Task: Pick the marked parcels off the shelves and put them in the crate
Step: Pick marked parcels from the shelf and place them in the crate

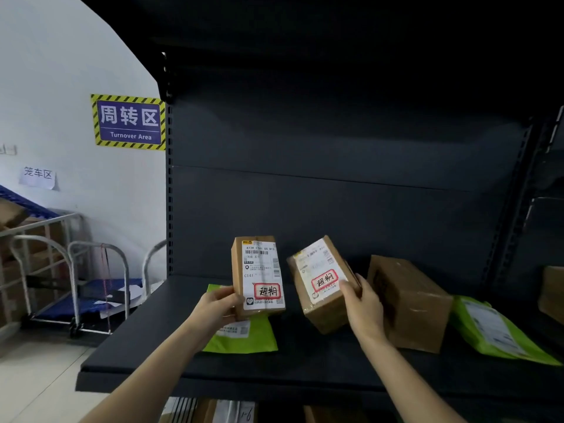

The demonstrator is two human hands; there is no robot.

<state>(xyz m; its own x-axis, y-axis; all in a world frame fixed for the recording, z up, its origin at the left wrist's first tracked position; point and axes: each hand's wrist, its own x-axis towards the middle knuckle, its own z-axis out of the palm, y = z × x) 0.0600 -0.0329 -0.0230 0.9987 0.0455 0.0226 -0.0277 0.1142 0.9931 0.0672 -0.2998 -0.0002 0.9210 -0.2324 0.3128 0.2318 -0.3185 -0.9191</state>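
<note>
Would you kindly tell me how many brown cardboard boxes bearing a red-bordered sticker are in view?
2. The upright brown cardboard box is held in the left hand, the tilted box in the right hand. Stickers on other parcels may be hidden.

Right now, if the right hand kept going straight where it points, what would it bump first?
Probably the shelf's dark back panel; the right hand points up and slightly left, and the marked parcel it holds would touch first. Depth is unclear.
</note>
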